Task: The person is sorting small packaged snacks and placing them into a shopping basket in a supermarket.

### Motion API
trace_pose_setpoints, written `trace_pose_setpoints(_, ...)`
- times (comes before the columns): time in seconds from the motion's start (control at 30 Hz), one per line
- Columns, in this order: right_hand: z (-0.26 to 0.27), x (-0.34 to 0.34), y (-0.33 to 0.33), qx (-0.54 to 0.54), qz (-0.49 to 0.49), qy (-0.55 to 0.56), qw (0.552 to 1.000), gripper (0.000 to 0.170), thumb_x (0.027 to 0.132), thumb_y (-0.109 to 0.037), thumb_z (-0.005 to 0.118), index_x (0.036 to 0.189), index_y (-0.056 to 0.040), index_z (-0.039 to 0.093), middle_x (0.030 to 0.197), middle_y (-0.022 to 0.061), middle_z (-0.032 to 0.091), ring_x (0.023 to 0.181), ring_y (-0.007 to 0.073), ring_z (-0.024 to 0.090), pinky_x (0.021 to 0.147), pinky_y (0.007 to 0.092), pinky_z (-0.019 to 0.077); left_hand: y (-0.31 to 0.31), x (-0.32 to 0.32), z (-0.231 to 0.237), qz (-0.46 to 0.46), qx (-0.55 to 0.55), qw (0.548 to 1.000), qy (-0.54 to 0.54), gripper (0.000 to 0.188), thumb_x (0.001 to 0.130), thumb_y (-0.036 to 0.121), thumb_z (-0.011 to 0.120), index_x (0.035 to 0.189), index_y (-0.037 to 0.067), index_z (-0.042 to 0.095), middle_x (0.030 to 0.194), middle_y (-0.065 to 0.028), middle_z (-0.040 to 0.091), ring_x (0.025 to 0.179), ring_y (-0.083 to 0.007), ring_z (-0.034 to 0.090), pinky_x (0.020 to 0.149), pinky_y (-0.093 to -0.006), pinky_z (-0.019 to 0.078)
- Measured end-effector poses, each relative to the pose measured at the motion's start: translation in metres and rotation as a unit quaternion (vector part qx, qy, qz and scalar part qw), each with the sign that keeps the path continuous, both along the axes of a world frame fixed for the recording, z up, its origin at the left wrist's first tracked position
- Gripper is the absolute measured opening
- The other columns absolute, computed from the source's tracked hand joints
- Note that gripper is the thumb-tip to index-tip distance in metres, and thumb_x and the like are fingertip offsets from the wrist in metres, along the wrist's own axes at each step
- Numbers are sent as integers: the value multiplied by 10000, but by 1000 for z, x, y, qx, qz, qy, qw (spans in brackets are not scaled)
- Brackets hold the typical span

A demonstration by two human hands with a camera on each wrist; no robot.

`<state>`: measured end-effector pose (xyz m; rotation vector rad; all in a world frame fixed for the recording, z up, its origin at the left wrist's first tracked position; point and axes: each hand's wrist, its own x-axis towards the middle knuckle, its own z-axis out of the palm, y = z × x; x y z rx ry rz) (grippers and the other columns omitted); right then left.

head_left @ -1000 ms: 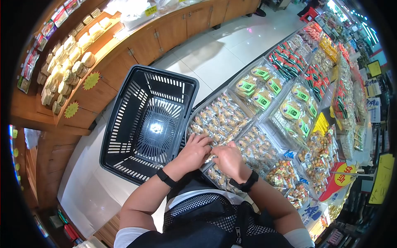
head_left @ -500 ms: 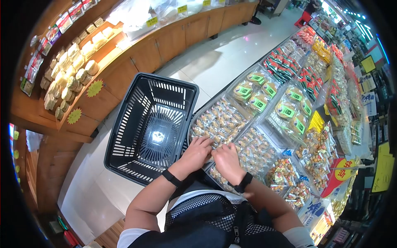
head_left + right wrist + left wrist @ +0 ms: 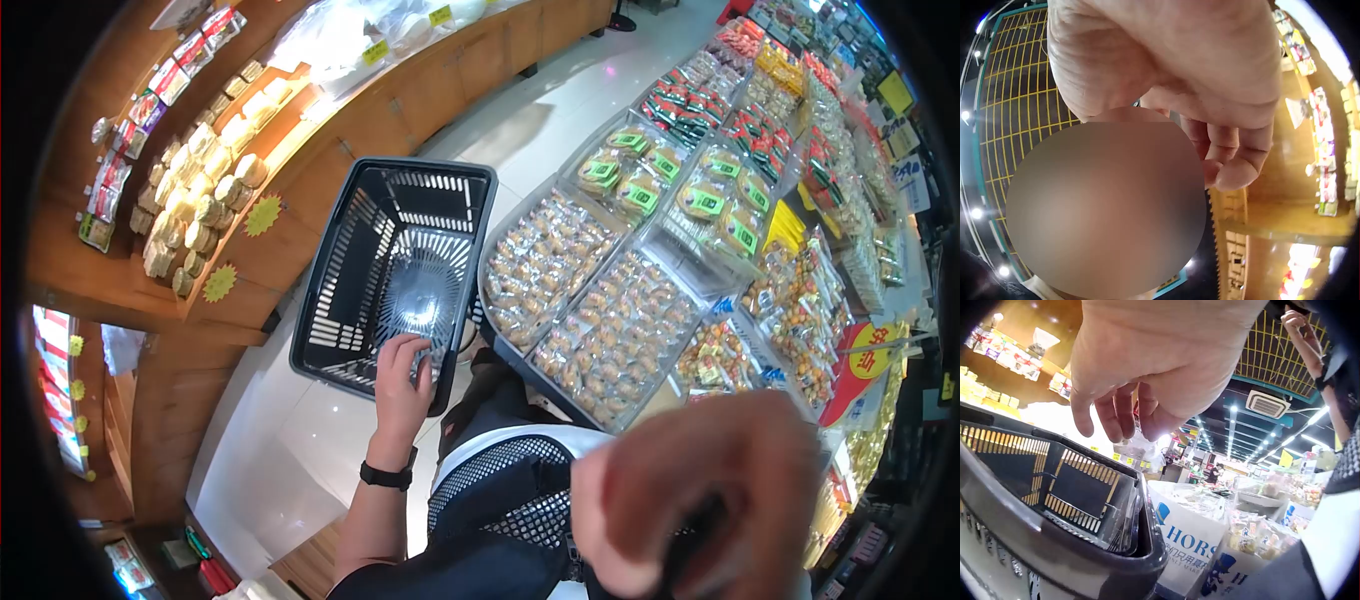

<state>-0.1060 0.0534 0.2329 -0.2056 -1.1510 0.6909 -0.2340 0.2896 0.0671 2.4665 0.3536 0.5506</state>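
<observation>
My left hand point(image 3: 403, 385) hangs over the near rim of a black shopping basket point(image 3: 345, 372), its fingers loosely bent. In the left wrist view nothing lies between the left hand's fingers point(image 3: 1124, 412), which are above and beside the basket. My right hand point(image 3: 710, 480) is raised close to the head camera, large and blurred. Its fingers point(image 3: 1254, 140) curl inward beside the face in the right wrist view, and nothing shows in their grip. Trays of small wrapped snacks point(image 3: 615, 340) stand right of the basket. The basket's visible inside holds no goods.
Packs with green labels point(image 3: 640, 190) and red-and-green packets point(image 3: 675, 105) fill trays farther along the display. A curved wooden counter point(image 3: 400, 100) with shelved goods point(image 3: 205, 205) runs along the left. Tiled floor point(image 3: 520, 130) lies between counter and display.
Both hands have left the wrapped snacks, where they were close together. The left moved left to the basket; the right rose close to the head camera.
</observation>
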Motion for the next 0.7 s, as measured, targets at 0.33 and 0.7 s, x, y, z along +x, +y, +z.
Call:
trace_pose_setpoints(0.33,-6,-37,-8,-76,106,60,990,305,812,-83,737,1048,42,590,953,105,614,834,230,612,687,348,491,-13,-89,0,109,-8,994,24,220,841,-61,631,1045,23,630,1077,-134,621,1022,-325,606,888,-385,490)
trace_pose_setpoints(0.7,16,-46,-7,-167,167,67,969,312,799,-100,744,1001,-6,526,929,90,576,845,203,575,698,312,461,-16,-131,-11,161,-25,985,55,216,847,-52,621,1049,27,629,1048,-133,624,1010,-327,606,885,-380,486)
